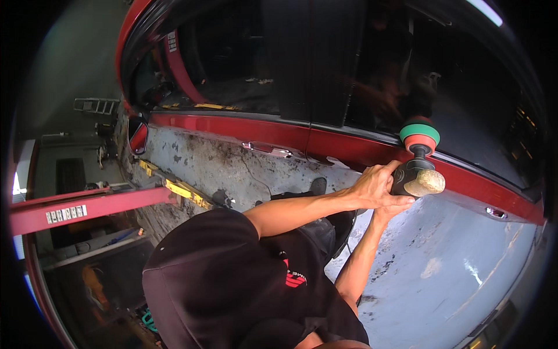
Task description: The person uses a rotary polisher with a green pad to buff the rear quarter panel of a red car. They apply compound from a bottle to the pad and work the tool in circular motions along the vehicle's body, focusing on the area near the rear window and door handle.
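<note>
Here, a polisher [408, 179] is held up at the side of a red car, beside the lower edge of a dark window [476, 110]. Its black body is gripped by the left hand [375, 181], which is partly closed, with the fingers bent against the body. The right hand [393, 208] is set close below, at the same body; its fingers are mostly hidden, so how far it is closed cannot be told. The rounded, pale gold end of the polisher is left uncovered by the hands. At its other end, a red and green pad [419, 137] is carried, with the green side turned to the glass; whether the glass is touched cannot be made out.

Below the window, the red door panel [349, 149] is crossed by the nearer forearm's line of reach, and a chrome handle [267, 149] is seen to the left. Farther left, a mirror [138, 136] is fixed to the car. A stained grey floor [430, 262] is spread beneath, and a pinkish-red beam [93, 210] with yellow parts is seen at the left. Beyond it, a ladder [97, 106] is placed.
</note>
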The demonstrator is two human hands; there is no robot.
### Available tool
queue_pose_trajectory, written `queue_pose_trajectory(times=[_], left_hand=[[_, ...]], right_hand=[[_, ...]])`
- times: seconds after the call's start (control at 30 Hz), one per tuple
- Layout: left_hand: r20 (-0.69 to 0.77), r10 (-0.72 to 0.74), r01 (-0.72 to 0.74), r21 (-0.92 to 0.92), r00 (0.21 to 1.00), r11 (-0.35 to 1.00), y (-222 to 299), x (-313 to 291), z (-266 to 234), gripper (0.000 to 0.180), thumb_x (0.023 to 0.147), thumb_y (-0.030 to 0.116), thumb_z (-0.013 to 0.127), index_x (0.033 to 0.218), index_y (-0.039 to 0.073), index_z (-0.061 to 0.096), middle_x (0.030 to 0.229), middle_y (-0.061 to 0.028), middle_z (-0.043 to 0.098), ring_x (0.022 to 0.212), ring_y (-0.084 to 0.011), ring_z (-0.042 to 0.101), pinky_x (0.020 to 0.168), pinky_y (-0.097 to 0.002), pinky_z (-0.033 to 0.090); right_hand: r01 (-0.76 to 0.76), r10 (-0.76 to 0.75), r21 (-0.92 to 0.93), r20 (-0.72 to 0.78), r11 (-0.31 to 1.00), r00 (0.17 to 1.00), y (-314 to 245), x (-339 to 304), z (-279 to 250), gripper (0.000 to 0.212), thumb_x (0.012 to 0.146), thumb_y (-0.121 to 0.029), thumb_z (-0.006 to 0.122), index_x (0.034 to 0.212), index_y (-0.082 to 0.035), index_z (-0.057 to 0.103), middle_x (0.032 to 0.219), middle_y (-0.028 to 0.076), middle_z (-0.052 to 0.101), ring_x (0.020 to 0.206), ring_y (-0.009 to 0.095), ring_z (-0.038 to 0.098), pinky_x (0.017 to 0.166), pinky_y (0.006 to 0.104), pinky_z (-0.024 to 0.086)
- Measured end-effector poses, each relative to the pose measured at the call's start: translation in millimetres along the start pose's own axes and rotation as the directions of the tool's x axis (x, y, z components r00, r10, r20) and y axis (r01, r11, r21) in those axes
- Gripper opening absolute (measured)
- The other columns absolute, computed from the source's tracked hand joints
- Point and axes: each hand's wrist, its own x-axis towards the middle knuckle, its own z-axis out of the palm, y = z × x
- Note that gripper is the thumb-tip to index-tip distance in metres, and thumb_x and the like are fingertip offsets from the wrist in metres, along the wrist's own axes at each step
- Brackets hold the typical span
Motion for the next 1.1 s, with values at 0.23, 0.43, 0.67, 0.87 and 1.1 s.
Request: queue_pose_trajectory(times=[0.23,0.43,0.67,0.87,1.1], left_hand=[[0.075,-0.089,0.092,-0.027,0.993,0.995,9,1,-15,0.092,0.070,0.062,0.089,0.122,-0.008,0.061,0.055,-0.0080,0.055,0.047,-0.0147,0.054,0.048,-0.0340,0.044],[0.067,-0.056,0.063,-0.096,0.996,0.993,3,-3,-22,0.082,0.078,0.056,0.088,0.121,-0.007,0.060,0.083,-0.0203,0.074,0.071,-0.0227,0.076,0.067,-0.0358,0.058],[0.033,0.004,-0.001,-0.100,0.999,0.995,2,-11,-49,0.075,0.080,0.054,0.086,0.115,-0.006,0.059,0.087,-0.0232,0.074,0.084,-0.0324,0.079,0.073,-0.0398,0.059],[0.029,-0.050,0.052,-0.095,0.998,0.994,5,-13,-58,0.075,0.080,0.051,0.087,0.120,-0.007,0.061,0.095,-0.0230,0.077,0.091,-0.0324,0.079,0.079,-0.0404,0.060],[0.040,-0.021,0.025,-0.108,0.999,0.994,-4,-16,-65,0.077,0.083,0.052,0.085,0.129,-0.005,0.062,0.109,-0.0231,0.077,0.102,-0.0329,0.078,0.088,-0.0410,0.060]], right_hand=[[-0.021,0.019,-0.074,-0.028,0.997,0.999,13,-7,-3,0.055,0.081,-0.024,0.090,0.120,0.004,0.065,0.102,0.011,0.074,0.090,0.020,0.069,0.081,0.0405,0.057],[-0.071,0.072,-0.021,0.064,0.997,0.995,14,-11,3,0.045,0.082,-0.017,0.089,0.116,0.004,0.066,0.100,0.009,0.072,0.086,0.019,0.066,0.078,0.0401,0.056],[-0.025,0.026,-0.011,0.047,1.000,0.999,1,-21,29,0.057,0.081,-0.023,0.090,0.124,0.003,0.062,0.105,0.014,0.073,0.093,0.022,0.069,0.083,0.0391,0.057],[0.027,-0.027,-0.015,0.027,1.000,0.999,-19,-17,40,0.062,0.078,-0.029,0.094,0.119,0.002,0.060,0.097,0.015,0.075,0.088,0.022,0.071,0.079,0.0393,0.058],[0.014,-0.014,0.005,0.037,1.000,0.999,-32,-20,45,0.059,0.077,-0.030,0.094,0.112,0.001,0.057,0.091,0.019,0.075,0.084,0.025,0.076,0.074,0.0400,0.058]])
